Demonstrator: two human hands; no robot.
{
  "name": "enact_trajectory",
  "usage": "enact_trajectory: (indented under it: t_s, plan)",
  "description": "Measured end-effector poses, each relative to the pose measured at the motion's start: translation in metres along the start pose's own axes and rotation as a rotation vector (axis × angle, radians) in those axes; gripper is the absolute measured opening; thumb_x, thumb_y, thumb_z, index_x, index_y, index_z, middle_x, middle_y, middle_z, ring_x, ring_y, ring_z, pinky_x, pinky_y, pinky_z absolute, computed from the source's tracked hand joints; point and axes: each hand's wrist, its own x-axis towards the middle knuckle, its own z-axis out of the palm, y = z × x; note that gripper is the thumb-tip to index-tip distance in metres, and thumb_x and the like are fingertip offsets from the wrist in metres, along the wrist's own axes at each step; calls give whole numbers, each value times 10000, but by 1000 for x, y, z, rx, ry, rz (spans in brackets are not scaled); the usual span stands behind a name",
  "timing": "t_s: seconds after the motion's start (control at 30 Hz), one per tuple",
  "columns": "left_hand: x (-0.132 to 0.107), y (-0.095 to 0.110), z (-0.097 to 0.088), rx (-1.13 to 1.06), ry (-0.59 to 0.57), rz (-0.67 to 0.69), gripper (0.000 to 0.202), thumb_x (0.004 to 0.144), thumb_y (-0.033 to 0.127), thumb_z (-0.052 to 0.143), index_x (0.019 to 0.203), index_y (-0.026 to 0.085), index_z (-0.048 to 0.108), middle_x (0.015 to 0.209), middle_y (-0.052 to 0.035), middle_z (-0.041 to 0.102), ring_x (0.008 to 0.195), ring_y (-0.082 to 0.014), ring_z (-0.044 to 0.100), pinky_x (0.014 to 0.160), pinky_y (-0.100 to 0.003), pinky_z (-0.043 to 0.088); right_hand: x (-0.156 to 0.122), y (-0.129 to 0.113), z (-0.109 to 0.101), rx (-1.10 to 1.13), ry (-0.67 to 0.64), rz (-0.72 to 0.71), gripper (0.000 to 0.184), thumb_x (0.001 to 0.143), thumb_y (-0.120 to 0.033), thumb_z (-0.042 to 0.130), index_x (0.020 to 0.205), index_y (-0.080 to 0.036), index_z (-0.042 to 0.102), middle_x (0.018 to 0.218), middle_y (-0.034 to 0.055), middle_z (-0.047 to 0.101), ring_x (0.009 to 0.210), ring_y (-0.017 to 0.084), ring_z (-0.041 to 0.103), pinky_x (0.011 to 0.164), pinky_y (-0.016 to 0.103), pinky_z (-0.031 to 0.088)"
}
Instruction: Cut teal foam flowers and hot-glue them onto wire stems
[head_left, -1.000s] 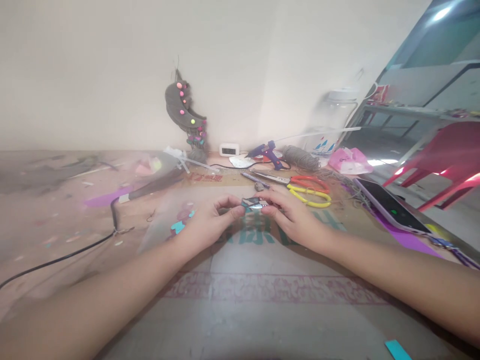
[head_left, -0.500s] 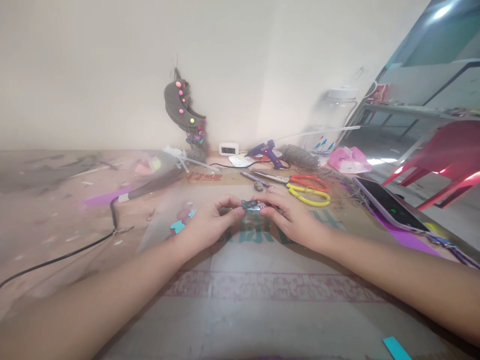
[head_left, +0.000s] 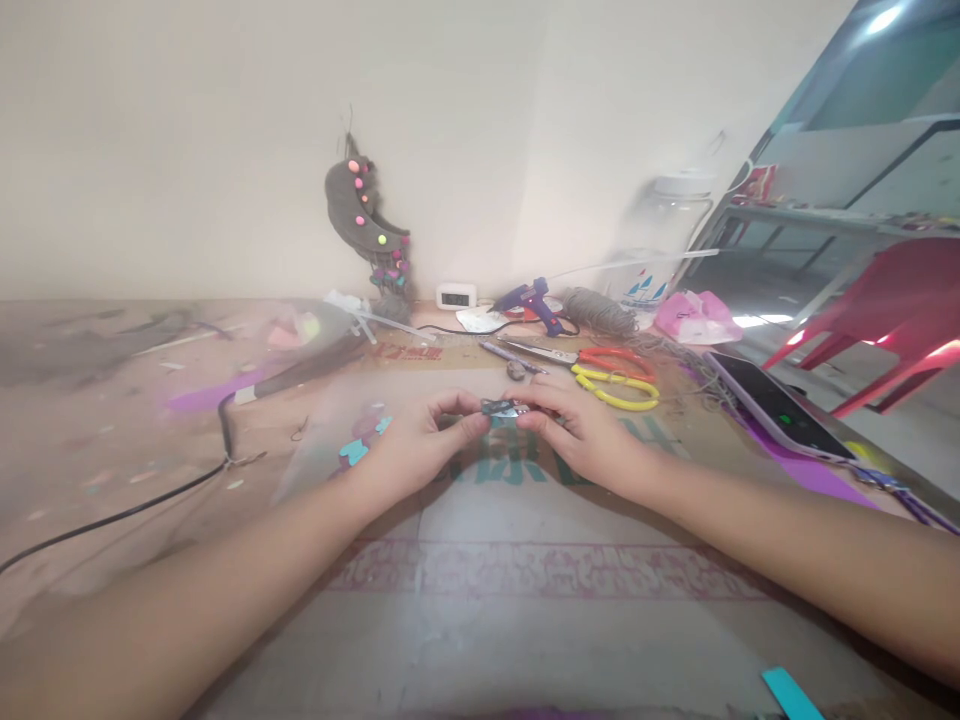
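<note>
My left hand (head_left: 420, 445) and my right hand (head_left: 581, 430) meet over a sheet of cardboard (head_left: 525, 560) on the work table. Both pinch a small dark and shiny craft piece (head_left: 501, 408) between thumb and fingertips, the left from the left side, the right from the right. I cannot make out what the piece is. A few small teal and pink cut shapes (head_left: 361, 440) lie just left of my left hand.
Beyond my hands lie orange scissors (head_left: 600, 358), yellow scissors (head_left: 615, 390), a blue glue gun (head_left: 529, 300), a ball of twine (head_left: 598, 312) and a small clock (head_left: 457, 297). A phone (head_left: 780, 405) lies at the right. A grey pom-pom ornament (head_left: 364, 215) leans on the wall. A black cable (head_left: 150, 490) crosses the left.
Both hands keep pinching the small piece in the same place. The view has shifted slightly, nothing else has visibly moved.
</note>
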Motion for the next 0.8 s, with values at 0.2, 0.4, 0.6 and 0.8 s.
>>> enact_trajectory:
  t_s: [0.2, 0.4, 0.6, 0.8]
  plan:
    - [1, 0, 0, -8, -11, 8, 305, 875, 493, 638, 868, 190, 604, 681, 26, 570, 585, -115, 495, 555, -243, 371, 0, 1, 1, 16, 11, 31, 246, 1005, -279, 511, 1079, -185, 726, 861, 77, 674, 831, 214, 610, 763, 336, 500]
    - [1, 4, 1, -32, 27, -7, 299, 856, 482, 658, 845, 187, 606, 694, 24, 580, 583, -115, 511, 560, -248, 394, -3, 2, 3, 53, 107, 105, 275, 1001, -317, 499, 1186, -204, 668, 1052, 101, 715, 985, 242, 658, 863, 391, 538]
    - [1, 7, 2, -21, 64, -2, 281, 846, 457, 674, 836, 180, 629, 738, 5, 619, 648, -129, 553, 608, -258, 439, 0, 8, 4, 36, 125, 230, 366, 1006, -280, 448, 1315, -167, 608, 1311, 133, 666, 1231, 263, 608, 1049, 454, 475]
    - [3, 5, 2, -68, 94, 17, 245, 818, 422, 703, 842, 184, 648, 784, -3, 641, 676, -127, 562, 640, -257, 445, -2, 5, 2, 44, 153, 203, 314, 1002, -309, 460, 1226, -181, 639, 1197, 119, 716, 1103, 257, 663, 946, 430, 529]
